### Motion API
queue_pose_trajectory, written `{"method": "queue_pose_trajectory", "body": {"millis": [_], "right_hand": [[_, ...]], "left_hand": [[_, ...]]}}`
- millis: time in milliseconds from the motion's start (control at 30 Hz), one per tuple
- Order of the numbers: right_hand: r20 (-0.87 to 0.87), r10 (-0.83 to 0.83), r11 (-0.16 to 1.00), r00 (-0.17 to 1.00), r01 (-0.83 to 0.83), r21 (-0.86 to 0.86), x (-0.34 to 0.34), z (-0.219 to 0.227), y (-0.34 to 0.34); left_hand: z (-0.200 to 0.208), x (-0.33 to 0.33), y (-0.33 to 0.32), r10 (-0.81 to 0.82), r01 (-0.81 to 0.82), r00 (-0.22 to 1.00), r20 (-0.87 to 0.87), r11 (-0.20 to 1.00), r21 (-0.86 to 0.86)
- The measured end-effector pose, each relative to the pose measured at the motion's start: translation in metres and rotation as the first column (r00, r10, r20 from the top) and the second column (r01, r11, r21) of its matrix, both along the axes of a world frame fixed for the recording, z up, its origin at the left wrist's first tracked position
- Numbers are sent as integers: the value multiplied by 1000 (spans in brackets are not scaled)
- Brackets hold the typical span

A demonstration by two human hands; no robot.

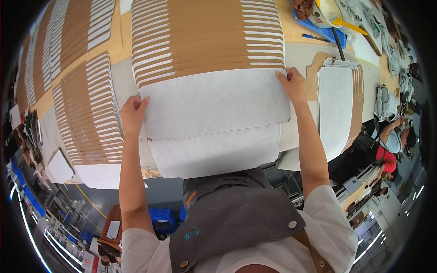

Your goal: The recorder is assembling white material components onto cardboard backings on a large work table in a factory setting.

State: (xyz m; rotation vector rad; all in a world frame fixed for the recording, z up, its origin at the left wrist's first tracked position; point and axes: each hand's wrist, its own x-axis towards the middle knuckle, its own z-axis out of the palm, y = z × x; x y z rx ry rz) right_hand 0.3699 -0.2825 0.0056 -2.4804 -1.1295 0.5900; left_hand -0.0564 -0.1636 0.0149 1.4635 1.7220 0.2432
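Observation:
In front of me lies a white card panel (214,104), its lower edge notched near the corners. My left hand (133,113) is closed at its left edge, the thumb against the side. My right hand (292,84) pinches the upper right corner with thumb and fingers. Another white card panel (218,154) shows beneath it and hangs over the table's near edge. Beyond the upper panel stretches a row of overlapping cards (207,36), brown in the middle with white ends. How many cards the hands grip cannot be seen.
A narrower overlapping row of cards (86,109) stands left, with more rows (68,36) behind it. At right is a stack of white cards (336,100). A blue tray (325,32), yellow-handled tool (349,23) and blue pen (315,38) lie far right. People (393,141) are beyond.

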Motion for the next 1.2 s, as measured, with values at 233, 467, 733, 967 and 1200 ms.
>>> {"method": "queue_pose_trajectory", "body": {"millis": [233,467,733,967,1200], "right_hand": [[-82,-64,983,995,78,169,-16,5,-88],[7,87,995,996,-87,-51,-81,24,-150],[-157,-44,979,987,11,-204,-68,18,-140],[-10,-202,965,979,197,-172,-91,22,-176],[-640,-515,809,570,571,-143,-118,0,-232]], "left_hand": [[4,-33,-91,106,-86,990,-89,975,205],[27,-22,-149,111,-110,980,-164,994,15],[30,-40,-146,337,-145,879,338,863,-484],[40,-58,-155,495,-69,734,465,736,-674],[59,-86,-164,356,55,734,578,818,-573]]}}
